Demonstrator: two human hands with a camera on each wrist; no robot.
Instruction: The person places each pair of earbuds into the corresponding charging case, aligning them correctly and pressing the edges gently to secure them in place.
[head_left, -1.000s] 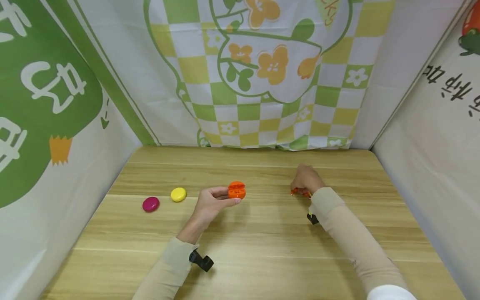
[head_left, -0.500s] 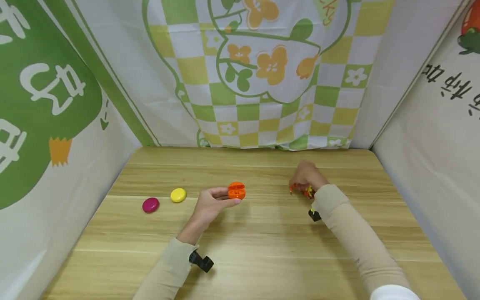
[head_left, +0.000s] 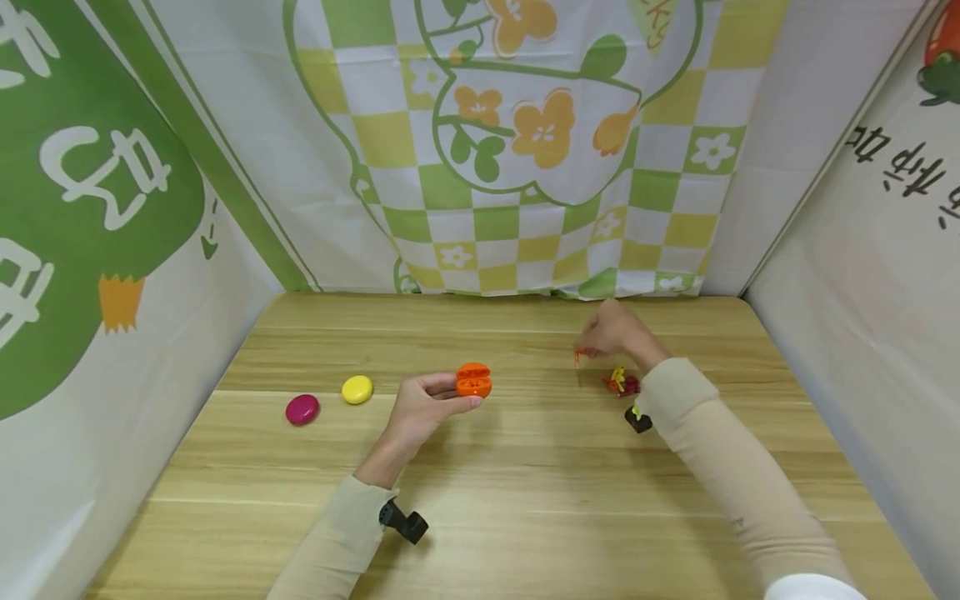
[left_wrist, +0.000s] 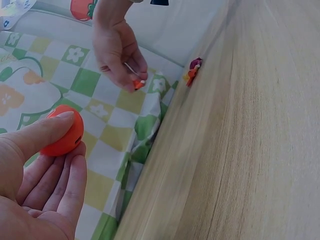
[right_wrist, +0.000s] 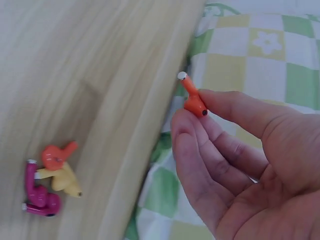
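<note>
My left hand (head_left: 418, 410) holds a round orange earbud case (head_left: 473, 382) above the table, its lid flipped up. The left wrist view shows the thumb on one face of the case and the fingers beneath it. Over to the right, my right hand (head_left: 613, 327) is raised and pinches an orange earbud (right_wrist: 194, 102) between thumb and fingertips, its stem sticking out. Below that hand a small heap lies on the table: another orange earbud (right_wrist: 54, 157), yellow earbuds (right_wrist: 64, 180) and magenta earbuds (right_wrist: 41, 197), close against one another.
Left of the case, a yellow round case (head_left: 357, 390) and a magenta round case (head_left: 302, 409) lie closed on the wooden table (head_left: 517, 517). Printed fabric (head_left: 517, 225) hangs along the far edge, with white walls on both sides.
My right hand has lifted away from the heap, up and toward the back, with the orange earbud, uncovering the other earbuds. My left hand and the case stay in place.
</note>
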